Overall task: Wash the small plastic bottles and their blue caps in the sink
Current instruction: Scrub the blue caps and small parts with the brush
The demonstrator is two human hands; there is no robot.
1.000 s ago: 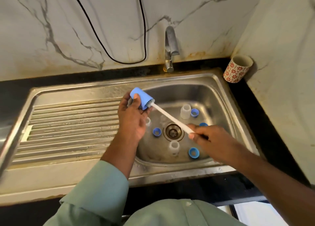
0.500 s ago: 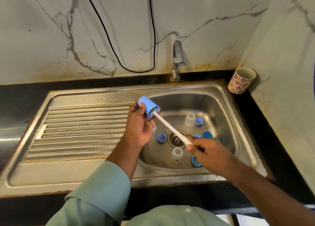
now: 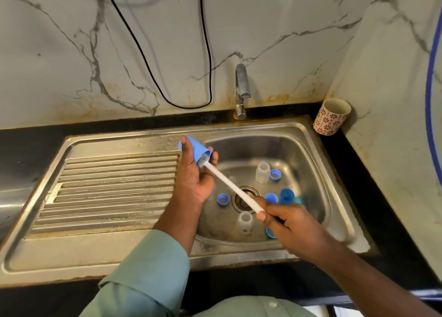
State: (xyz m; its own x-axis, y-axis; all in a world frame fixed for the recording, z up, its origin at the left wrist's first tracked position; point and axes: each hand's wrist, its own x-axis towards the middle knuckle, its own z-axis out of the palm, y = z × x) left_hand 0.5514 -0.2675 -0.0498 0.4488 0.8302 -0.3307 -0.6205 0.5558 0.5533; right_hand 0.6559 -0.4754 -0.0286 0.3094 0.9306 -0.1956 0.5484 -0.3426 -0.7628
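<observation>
Head view: one camera looks down on a steel sink with a ribbed draining board on the left.
Held cap: a tall blue cap [image 3: 195, 150], smooth matte plastic, tilted with its open mouth facing down and to the right, above the basin's left rim.
Left hand: the left hand [image 3: 195, 180] has thumb and fingers curled round the blue cap, clamping it from both sides.
Brush: a brush [image 3: 233, 187] with a white straight handle; its grey bristle head sits inside the cap's mouth.
Right hand: the right hand [image 3: 290, 228] pinches the lower end of the brush handle, fingers closed round it, over the basin's front right.
Bottles: two small translucent plastic bottles stand upright in the basin, the far bottle [image 3: 262, 172] behind the drain [image 3: 244, 198], the near bottle [image 3: 245, 221] in front of it.
Loose caps: a low cap [image 3: 223, 200] left of the drain, mouth up; another cap [image 3: 275, 174] touching or just beside the far bottle; two more [image 3: 287, 196] right of the drain; one partly hidden under the right hand.
Sink: the sink [image 3: 318, 163] is dull and stained.
Tap: a metal tap [image 3: 241, 90] behind the basin, no water visible.
Cup: a white cup [image 3: 331, 116] with red flower print in the back right corner.
Writing: no readable brand or label; a faint mark on the near bottle is too small to tell.
</observation>
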